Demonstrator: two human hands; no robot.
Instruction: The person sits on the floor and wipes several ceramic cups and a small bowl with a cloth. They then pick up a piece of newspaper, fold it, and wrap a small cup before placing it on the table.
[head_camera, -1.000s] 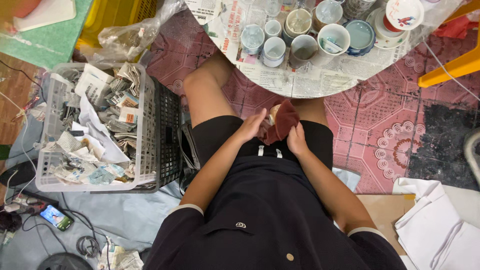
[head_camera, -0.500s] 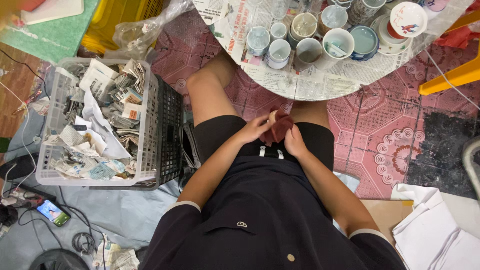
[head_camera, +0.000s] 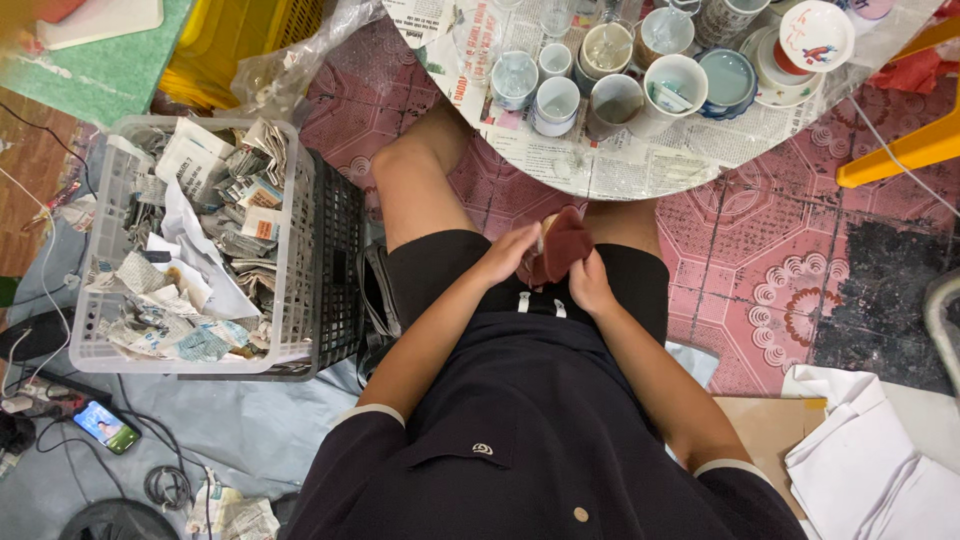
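A seated person is wiping a small object, mostly hidden, in the lap, the left hand (head_camera: 510, 258) gripping it while the right hand (head_camera: 590, 285) is closing a dark red cloth (head_camera: 562, 245) around it, seemingly mid-clean, with cups (head_camera: 556, 100) waiting on the table (head_camera: 640, 165) beyond the hands.

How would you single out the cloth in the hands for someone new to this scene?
Start at the round newspaper-covered table crowded with cups, then drop to the seated person's lap below its edge. There the left hand and right hand hold a bunched cloth, the only dark red one.
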